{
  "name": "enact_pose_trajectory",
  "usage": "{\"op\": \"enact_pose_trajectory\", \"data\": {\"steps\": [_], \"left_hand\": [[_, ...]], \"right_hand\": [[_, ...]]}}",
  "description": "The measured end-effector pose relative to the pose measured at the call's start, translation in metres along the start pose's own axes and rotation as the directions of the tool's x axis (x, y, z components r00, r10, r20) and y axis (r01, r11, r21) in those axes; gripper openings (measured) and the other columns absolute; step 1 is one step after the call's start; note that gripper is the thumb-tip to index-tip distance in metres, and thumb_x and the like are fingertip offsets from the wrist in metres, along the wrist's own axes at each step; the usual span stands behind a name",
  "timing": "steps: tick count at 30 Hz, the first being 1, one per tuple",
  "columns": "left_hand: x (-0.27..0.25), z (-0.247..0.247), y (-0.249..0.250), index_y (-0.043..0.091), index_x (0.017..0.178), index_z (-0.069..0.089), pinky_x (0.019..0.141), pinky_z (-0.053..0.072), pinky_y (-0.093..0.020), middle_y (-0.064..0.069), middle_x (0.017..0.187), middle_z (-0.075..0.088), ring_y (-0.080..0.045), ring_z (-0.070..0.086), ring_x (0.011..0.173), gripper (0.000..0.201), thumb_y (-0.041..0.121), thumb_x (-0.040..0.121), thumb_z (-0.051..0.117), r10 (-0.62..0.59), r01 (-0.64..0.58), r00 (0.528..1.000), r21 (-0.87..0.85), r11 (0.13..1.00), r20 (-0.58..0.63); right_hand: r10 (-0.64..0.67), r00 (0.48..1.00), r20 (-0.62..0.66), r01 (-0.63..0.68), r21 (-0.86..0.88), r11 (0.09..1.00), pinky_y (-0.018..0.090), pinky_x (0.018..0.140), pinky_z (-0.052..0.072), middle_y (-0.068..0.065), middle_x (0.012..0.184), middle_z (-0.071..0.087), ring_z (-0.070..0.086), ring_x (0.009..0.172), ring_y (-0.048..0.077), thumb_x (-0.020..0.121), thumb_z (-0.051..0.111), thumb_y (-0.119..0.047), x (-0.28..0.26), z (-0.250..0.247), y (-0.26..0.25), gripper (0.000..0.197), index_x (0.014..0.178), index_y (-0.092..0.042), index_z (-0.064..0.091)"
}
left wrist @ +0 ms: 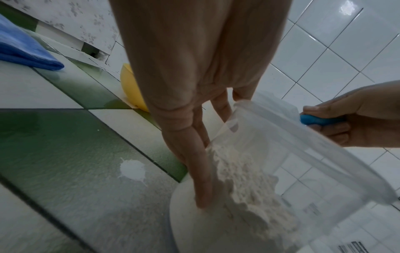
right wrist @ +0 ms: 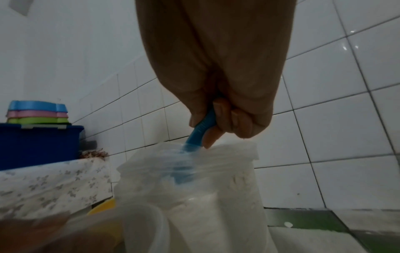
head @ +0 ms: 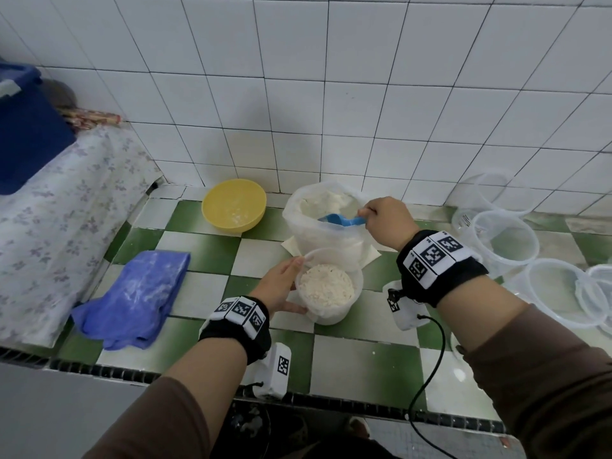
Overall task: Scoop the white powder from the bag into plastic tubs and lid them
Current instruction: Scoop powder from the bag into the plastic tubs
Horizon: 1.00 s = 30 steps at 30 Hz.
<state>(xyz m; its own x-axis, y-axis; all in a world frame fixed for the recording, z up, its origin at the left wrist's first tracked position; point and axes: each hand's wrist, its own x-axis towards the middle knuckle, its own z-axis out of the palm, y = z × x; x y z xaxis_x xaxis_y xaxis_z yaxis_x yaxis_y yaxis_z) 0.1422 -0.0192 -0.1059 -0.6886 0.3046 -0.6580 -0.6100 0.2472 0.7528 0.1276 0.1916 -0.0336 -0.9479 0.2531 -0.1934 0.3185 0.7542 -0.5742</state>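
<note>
Scoop (head: 342,220) is lying level, bowl pointing left inside the bag (head: 326,223), the right hand (head: 389,221) gripping its handle; the left hand (head: 281,286) is cupping the tub (head: 328,288).

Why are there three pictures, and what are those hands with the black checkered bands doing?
No machine here: a person wears three cameras. The big picture comes from one on the head; the other two come from the wrists and look along the fingers. The left hand steadies a clear plastic tub partly filled with white powder. The right hand grips a blue plastic scoop dipped into the clear bag of powder. On the green-and-white tiled counter also lie a yellow bowl, a blue cloth and empty clear tubs.
</note>
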Motion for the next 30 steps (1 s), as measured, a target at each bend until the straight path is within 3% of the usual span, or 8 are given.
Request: {"op": "enact_pose_trajectory", "data": {"steps": [2, 4, 7, 12, 18, 25, 30], "left_hand": [[0.000, 0.000, -0.001, 0.019, 0.139, 0.044, 0.075, 0.058, -0.052, -0.008, 0.137, 0.049, -0.031, 0.052, 0.119, 0.049, 0.044, 0.097, 0.044, 0.004, -0.004, 1.000, 0.000, 1.000, 0.000], [0.000, 0.000, -0.001, 0.019, 0.139, 0.044, 0.075, 0.058, -0.052, -0.007, 0.136, 0.050, -0.031, 0.052, 0.119, 0.048, 0.044, 0.098, 0.043, 0.010, -0.010, 1.000, 0.002, 1.000, 0.000], [-0.001, 0.001, 0.000, 0.020, 0.140, 0.043, 0.076, 0.058, -0.053, -0.006, 0.136, 0.049, -0.030, 0.053, 0.118, 0.048, 0.043, 0.098, 0.042, 0.010, -0.010, 1.000, -0.002, 1.000, 0.001], [-0.001, 0.002, 0.000, 0.020, 0.141, 0.042, 0.076, 0.058, -0.053, -0.006, 0.137, 0.049, -0.029, 0.052, 0.119, 0.050, 0.044, 0.098, 0.042, 0.011, -0.011, 1.000, -0.004, 1.000, -0.009], [-0.003, 0.003, 0.000, 0.023, 0.139, 0.044, 0.077, 0.057, -0.055, -0.004, 0.138, 0.047, -0.029, 0.050, 0.120, 0.047, 0.045, 0.098, 0.042, 0.007, -0.007, 1.000, 0.009, 1.000, -0.023], [-0.003, 0.004, -0.001, 0.023, 0.139, 0.044, 0.078, 0.057, -0.055, -0.005, 0.140, 0.047, -0.029, 0.050, 0.120, 0.051, 0.050, 0.096, 0.042, 0.007, -0.006, 0.999, 0.032, 0.999, -0.050], [-0.005, 0.006, -0.002, 0.023, 0.137, 0.045, 0.081, 0.056, -0.056, -0.005, 0.138, 0.047, -0.029, 0.049, 0.120, 0.048, 0.049, 0.097, 0.041, 0.017, -0.015, 0.997, 0.028, 1.000, -0.071]], "right_hand": [[0.047, 0.999, 0.020, -0.049, 0.084, 0.995, 0.012, 0.050, 0.033, 0.015, 0.088, 0.064, 0.045, 0.062, 0.014, 0.097, 0.043, -0.011, 0.000, 0.000, 0.002, 0.030, 0.101, 0.006, 0.067], [0.107, 0.993, 0.042, -0.113, 0.164, 0.980, 0.015, 0.050, 0.032, 0.019, 0.085, 0.065, 0.041, 0.056, 0.009, 0.098, 0.044, -0.014, -0.001, 0.001, 0.004, 0.031, 0.101, 0.007, 0.067], [0.208, 0.975, 0.073, -0.220, 0.279, 0.935, 0.017, 0.047, 0.032, 0.006, 0.067, 0.057, 0.040, 0.053, 0.009, 0.098, 0.045, -0.015, -0.004, 0.001, 0.006, 0.030, 0.105, 0.006, 0.065], [0.321, 0.943, 0.086, -0.327, 0.410, 0.851, 0.006, 0.033, 0.030, -0.001, 0.065, 0.054, 0.039, 0.050, 0.006, 0.097, 0.045, -0.008, -0.008, 0.002, 0.005, 0.026, 0.111, 0.005, 0.062], [0.346, 0.938, 0.038, -0.321, 0.476, 0.819, 0.018, 0.048, 0.030, 0.003, 0.062, 0.055, 0.037, 0.047, 0.008, 0.098, 0.044, -0.018, -0.010, 0.007, 0.007, 0.031, 0.107, 0.006, 0.062], [0.366, 0.931, 0.012, -0.313, 0.547, 0.777, 0.019, 0.053, 0.033, 0.003, 0.062, 0.057, 0.044, 0.054, 0.009, 0.098, 0.045, -0.018, -0.013, 0.010, 0.011, 0.030, 0.106, 0.003, 0.063], [0.366, 0.930, 0.019, -0.313, 0.562, 0.766, 0.022, 0.052, 0.032, 0.002, 0.066, 0.059, 0.037, 0.049, 0.011, 0.098, 0.044, -0.020, -0.019, 0.008, 0.014, 0.030, 0.103, 0.002, 0.063]]}}
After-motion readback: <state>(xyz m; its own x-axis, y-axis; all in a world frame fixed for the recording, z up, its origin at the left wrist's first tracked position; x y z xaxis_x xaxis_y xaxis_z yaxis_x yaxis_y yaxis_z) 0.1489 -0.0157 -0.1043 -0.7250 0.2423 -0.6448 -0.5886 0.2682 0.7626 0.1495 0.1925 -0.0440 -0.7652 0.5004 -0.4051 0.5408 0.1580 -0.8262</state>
